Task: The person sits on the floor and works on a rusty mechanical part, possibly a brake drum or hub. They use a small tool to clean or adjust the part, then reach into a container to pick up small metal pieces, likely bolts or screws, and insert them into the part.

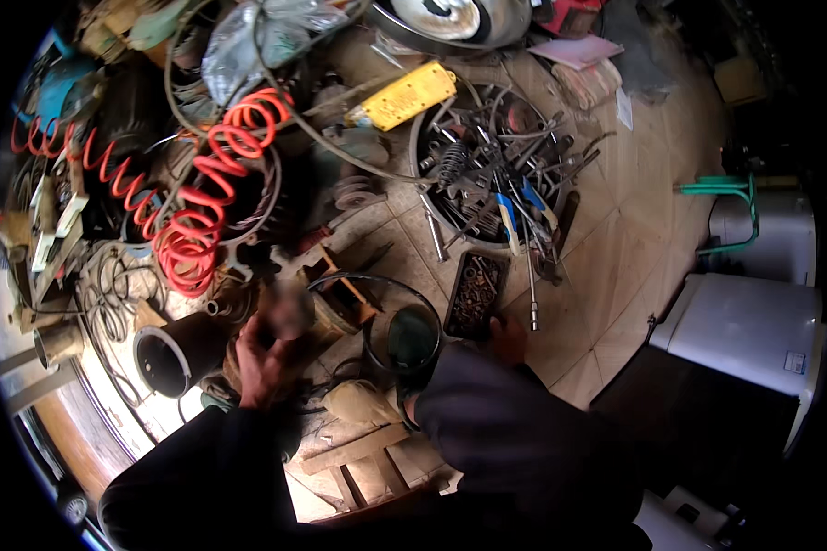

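Observation:
My left hand (pixel 259 367) is closed around a rounded grey-brown part (pixel 291 310), too blurred to tell its kind. A wide metal cylinder (pixel 168 358), open at its end, lies to the left of that hand. Dark and partly shadowed, my right hand (pixel 507 341) is at the lower right corner of a black tray (pixel 450 323) full of small bolts and nuts. Its fingers are too dim to tell whether they hold anything. Between my hands stands a round container (pixel 412 338) with dark greenish contents.
Beyond the tray, a round basin (pixel 417 151) is heaped with wrenches, sockets and other tools. A coiled red air hose (pixel 198 216) runs across the left clutter. A yellow box (pixel 409 95) lies at the far middle, and a white cabinet (pixel 740 326) stands at right.

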`<state>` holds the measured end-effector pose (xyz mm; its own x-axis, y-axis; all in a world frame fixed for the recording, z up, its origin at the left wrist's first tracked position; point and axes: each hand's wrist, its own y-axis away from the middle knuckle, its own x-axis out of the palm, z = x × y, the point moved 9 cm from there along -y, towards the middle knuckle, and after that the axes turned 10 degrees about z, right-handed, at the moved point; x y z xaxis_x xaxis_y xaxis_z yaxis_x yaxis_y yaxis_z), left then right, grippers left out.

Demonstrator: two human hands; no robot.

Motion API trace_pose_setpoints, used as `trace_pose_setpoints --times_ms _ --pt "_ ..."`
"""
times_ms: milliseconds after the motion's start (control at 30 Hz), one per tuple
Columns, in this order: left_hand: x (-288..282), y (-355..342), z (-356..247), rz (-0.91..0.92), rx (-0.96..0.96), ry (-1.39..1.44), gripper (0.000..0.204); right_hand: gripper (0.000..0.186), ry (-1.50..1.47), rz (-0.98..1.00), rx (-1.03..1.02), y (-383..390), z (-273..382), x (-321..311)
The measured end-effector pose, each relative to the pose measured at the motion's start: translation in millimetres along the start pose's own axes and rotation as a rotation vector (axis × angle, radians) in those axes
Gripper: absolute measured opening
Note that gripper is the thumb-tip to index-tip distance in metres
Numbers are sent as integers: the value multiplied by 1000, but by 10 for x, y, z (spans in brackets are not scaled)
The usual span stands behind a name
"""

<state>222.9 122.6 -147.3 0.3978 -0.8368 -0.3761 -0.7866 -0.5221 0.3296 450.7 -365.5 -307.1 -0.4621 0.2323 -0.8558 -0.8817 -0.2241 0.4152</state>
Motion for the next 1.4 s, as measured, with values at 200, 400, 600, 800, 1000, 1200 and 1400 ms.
trace_pose_setpoints --times_ms 200,400,600,800,1000,1200,1400 --pt "-87 45 347 24 22 -26 51 27 -252 47 -82 -67 496 50" --pt "-57 24 356 20 -66 61 51 32 -45 59 -228 -398 965 -144" --pt "18 24 523 56 -143 316 74 32 -2 184 -275 -630 1523 -212" --pt "-3 49 464 45 -157 275 71 30 -141 104 -320 -592 1693 -497" --pt "-49 -13 492 37 -196 138 71 26 -191 151 -363 -350 1637 -587" --pt "-45 6 379 41 -211 135 68 24 -286 203 -234 -351 1431 -430" --pt "17 20 361 20 -168 252 68 23 -286 187 -219 -336 1424 -321"
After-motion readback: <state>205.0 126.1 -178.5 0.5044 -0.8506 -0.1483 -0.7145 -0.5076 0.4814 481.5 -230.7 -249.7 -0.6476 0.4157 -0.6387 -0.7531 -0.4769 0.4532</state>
